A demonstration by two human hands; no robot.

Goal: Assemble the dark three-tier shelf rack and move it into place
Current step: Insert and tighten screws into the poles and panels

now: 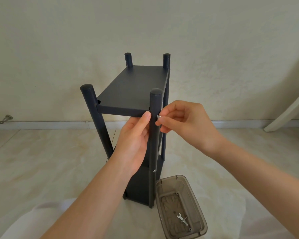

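Head view: you look down on the dark rack [133,87], which stands upright on the pale tiled floor at frame centre, close to the wall.
Rack: four round capped posts, the top shelf seated between them, lower tiers partly hidden behind your arm.
Left hand [135,144]: it grips the front right post [155,135] just under the top shelf, thumb lying up along the post to the shelf's corner, fingers wrapped behind it.
Right hand [185,123]: at 3 o'clock of that post, thumb and forefinger pinched together on a small silver screw [158,117], whose tip touches the post; the other fingers curl loosely.
Fitted screw [154,171]: a silver head lower on the same post.
Bin [195,200]: translucent brown plastic, on the floor at 5 o'clock of the rack's foot, just beside it.
Bin contents: a small flat wrench [182,219] and two tiny round metal bits, too small to name.
Chair leg [286,114]: white, at 3 o'clock by the wall.
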